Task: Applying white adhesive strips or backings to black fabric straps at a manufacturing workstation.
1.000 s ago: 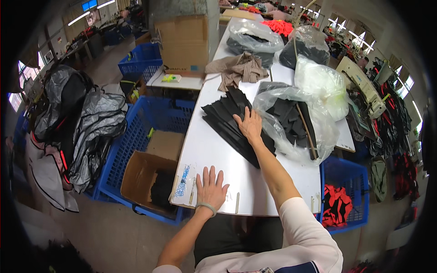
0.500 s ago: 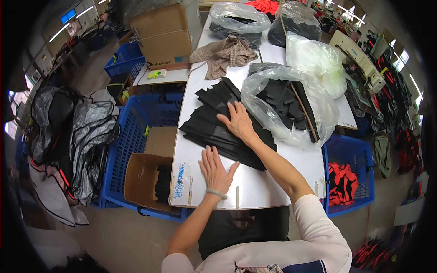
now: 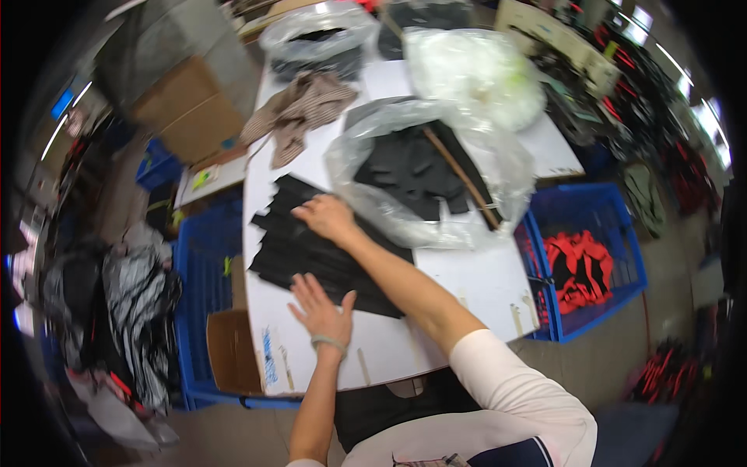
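Note:
A fanned-out stack of black fabric pieces [image 3: 292, 245] lies on the white table [image 3: 482, 288]. My right hand [image 3: 328, 219] rests on the upper part of that stack, its fingers apart and slightly bent. Along the near edge of the stack, my left hand [image 3: 322, 313] lies flat with fingers spread, partly on the table, a pale band around its wrist. Just beyond and to the right sits an opened clear plastic bag [image 3: 498, 159] holding more black pieces [image 3: 397, 167], with a thin brown stick [image 3: 459, 175] across it.
A checked cloth [image 3: 299, 109], a bag of white material [image 3: 475, 74] and another plastic bag [image 3: 319, 35] occupy the far table. Blue crates stand left [image 3: 191, 335] and right [image 3: 595, 311], the right one holding red and black pieces. A cardboard box [image 3: 233, 354] is in the left crate.
The whole view has tilted and shifted, with some blur. Both hands remain on or beside the black stack; the right hand's fingers look a little more bent.

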{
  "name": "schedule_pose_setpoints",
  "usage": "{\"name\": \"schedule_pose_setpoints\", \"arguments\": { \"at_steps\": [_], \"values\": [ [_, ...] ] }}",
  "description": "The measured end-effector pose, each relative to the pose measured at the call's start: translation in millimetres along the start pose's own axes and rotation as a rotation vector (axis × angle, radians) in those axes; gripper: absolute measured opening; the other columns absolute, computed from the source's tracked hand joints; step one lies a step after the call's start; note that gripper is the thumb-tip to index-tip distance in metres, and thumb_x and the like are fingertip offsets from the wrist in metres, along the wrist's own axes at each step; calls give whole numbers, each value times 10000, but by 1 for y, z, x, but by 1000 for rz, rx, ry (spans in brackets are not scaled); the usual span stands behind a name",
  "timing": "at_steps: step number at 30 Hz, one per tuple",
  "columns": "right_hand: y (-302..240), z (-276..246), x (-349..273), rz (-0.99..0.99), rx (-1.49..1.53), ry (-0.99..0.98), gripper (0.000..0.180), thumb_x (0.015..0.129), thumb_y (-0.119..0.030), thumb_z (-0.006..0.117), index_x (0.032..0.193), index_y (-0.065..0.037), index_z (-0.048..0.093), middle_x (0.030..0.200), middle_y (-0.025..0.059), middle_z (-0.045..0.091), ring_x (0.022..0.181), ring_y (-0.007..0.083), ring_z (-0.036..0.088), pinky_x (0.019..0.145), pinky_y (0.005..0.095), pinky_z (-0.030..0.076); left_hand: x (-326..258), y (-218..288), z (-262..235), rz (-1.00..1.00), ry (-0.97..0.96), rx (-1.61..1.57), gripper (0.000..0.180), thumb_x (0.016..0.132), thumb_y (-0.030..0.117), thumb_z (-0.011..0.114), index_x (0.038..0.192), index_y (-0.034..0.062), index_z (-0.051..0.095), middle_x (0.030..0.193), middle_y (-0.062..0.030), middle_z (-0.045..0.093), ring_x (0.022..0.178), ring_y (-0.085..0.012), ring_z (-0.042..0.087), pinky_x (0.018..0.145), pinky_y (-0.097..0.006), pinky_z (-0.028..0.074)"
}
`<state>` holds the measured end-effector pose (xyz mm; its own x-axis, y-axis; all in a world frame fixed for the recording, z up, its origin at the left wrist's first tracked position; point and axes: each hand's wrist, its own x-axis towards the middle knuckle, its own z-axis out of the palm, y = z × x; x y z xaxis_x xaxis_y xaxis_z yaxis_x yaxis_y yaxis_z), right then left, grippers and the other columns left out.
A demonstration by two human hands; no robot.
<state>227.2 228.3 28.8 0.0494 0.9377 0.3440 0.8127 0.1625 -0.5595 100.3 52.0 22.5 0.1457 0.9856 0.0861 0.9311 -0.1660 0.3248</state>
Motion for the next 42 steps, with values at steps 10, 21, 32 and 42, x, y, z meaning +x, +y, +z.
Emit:
{"name": "schedule_pose_setpoints", "arguments": {
  "at_steps": [10, 21, 32, 42],
  "values": [
    [25, -176, -75, -207, 322, 523, 325, 779, -288, 734, 989, -44, 684, 1068, 141, 654, 1047, 312, 606, 922, 379, 474, 1, 5, -4, -36, -24, 42, 906, 918, 529, 487, 1495, -32, 71, 1568, -230, 18, 1454, -376, 26, 1143, -550, -1],
    [239, -346, 29, 331, -452, 454, 764, 738, -277, 759, 1381, -53, 411, 1455, 204, 347, 1332, 374, 360, 1041, 487, 391, -2, 6, -10, -70, -96, 32, 967, 893, 508, 517, 1474, -93, 30, 1554, -276, -36, 1450, -403, -30, 1132, -563, -44],
    [296, -354, 108, 412, -285, 1020, 158, 831, -161, 597, 954, -65, 581, 908, 195, 601, 896, 393, 592, 785, 486, 469, 2, 11, -7, -35, -163, 55, 977, 879, 513, 521, 1461, -117, 52, 1543, -303, -46, 1444, -424, -50, 1119, -576, -78],
    [31, -425, 37, -448, 345, 1125, 136, 845, -49, 656, 944, -15, 569, 892, 66, 626, 895, 157, 606, 762, 306, 522, -1, 0, -11, -28, -76, 54, 927, 913, 538, 469, 1476, -82, 72, 1546, -298, 3, 1442, -436, 3, 1119, -604, -22]
  ]
}}
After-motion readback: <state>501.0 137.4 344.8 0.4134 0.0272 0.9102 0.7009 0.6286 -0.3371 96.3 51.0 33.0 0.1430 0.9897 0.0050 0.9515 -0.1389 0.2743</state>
